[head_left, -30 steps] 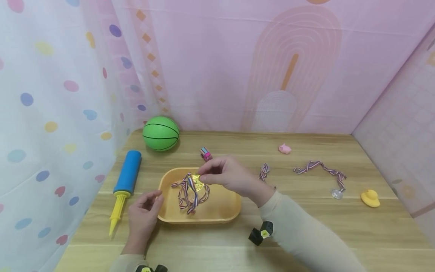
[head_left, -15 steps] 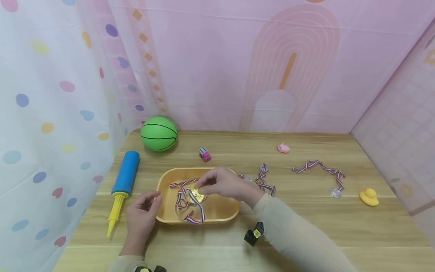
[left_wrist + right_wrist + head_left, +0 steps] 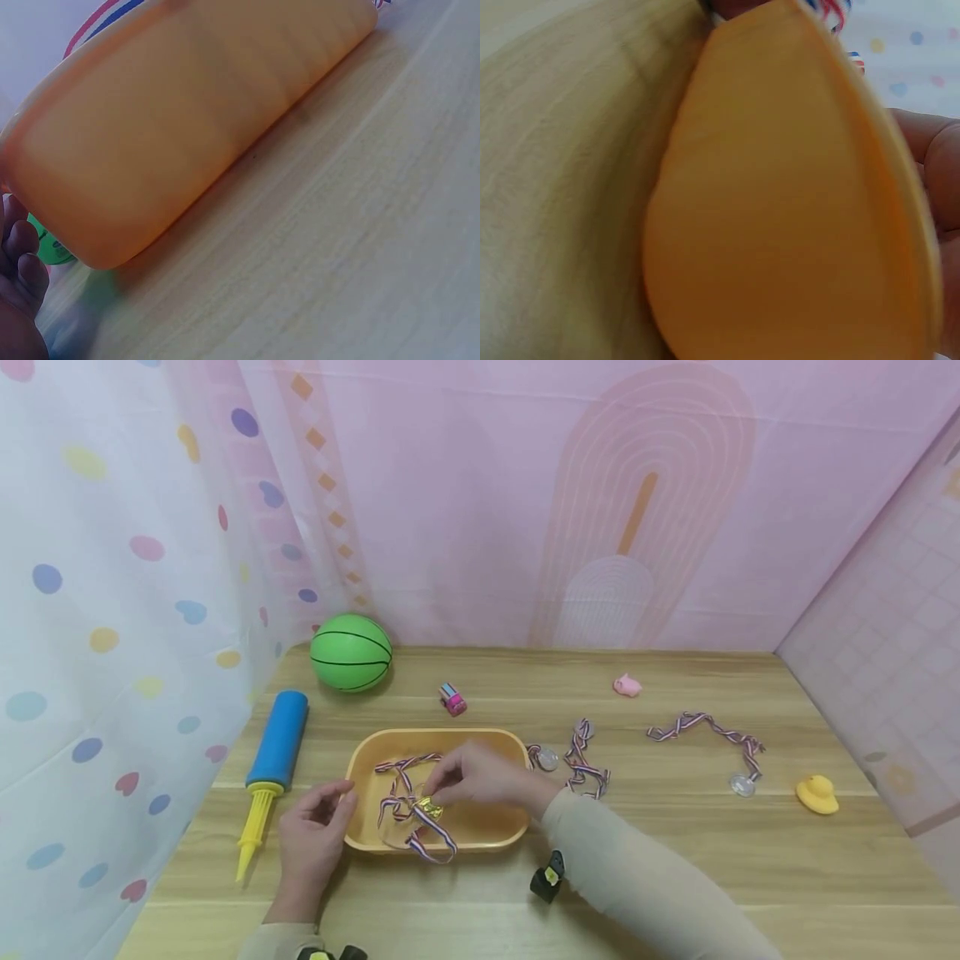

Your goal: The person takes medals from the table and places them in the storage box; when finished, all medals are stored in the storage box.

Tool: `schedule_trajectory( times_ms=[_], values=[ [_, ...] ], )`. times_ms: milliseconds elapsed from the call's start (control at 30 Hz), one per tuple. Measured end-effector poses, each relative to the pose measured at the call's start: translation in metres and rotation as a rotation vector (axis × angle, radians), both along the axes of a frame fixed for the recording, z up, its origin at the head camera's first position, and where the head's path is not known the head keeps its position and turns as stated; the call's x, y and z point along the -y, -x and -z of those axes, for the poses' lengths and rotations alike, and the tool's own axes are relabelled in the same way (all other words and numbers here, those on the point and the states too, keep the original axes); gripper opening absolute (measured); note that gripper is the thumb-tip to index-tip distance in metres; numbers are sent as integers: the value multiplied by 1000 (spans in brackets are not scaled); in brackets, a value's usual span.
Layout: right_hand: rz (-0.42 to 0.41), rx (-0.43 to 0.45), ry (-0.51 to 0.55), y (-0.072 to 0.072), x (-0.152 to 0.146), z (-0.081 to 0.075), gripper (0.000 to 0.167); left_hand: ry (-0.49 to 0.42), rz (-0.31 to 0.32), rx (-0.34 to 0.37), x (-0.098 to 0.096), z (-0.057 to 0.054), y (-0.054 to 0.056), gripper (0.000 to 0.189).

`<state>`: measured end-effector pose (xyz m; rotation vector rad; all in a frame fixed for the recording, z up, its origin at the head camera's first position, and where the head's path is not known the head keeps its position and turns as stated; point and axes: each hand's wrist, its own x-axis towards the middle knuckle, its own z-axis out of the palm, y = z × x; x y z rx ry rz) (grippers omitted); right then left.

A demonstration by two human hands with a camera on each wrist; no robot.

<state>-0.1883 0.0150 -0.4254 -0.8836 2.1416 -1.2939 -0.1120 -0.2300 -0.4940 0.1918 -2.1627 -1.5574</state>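
In the head view a shallow orange-yellow plastic basin [image 3: 491, 823] stands on the table. My left hand [image 3: 315, 822] grips its left end with curled fingers at the rim. Over the basin's inside, my right hand [image 3: 480, 777] pinches a gold medal [image 3: 430, 808], which is tilted and partly hidden by its ribbon and my fingertips. Striped red, white and blue ribbon [image 3: 442, 837] lies tangled in the basin, and one loop hangs over the front rim. The left wrist view has the basin's outer wall [image 3: 165, 142] beside my curled fingers [image 3: 22, 240].
Right of the basin lie a silver medal [image 3: 548, 759], a bunched ribbon [image 3: 579, 752] and another silver medal [image 3: 742, 785] with its ribbon spread. A yellow duck [image 3: 817, 795], pink pig [image 3: 627, 686], toy truck [image 3: 452, 699], green ball [image 3: 351, 652] and blue-yellow hand pump [image 3: 277, 739] surround them.
My right hand has lowered the gold medal into the basin and moved slightly left and nearer. A ribbon loop now hangs over the front rim. My left hand stays at the basin's left end.
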Motion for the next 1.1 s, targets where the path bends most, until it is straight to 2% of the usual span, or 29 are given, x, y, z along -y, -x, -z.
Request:
schedule_trajectory(
  times_ms=[133,400,733,933,1100],
  values=[
    [-19,-38,-31,-1,4,9,12,1,0,-6,0,1,1,11],
    [2,-13,-71,1,5,15,14,5,-2,-5,0,1,1,10],
    [92,-118,-229,7,6,16,12,-7,-1,7,0,-1,0,10],
    [149,-80,-217,10,5,15,11,-16,-1,18,0,-1,-1,12],
    [131,-64,-186,10,6,13,10,-12,-4,21,0,-1,0,12]
  ],
)
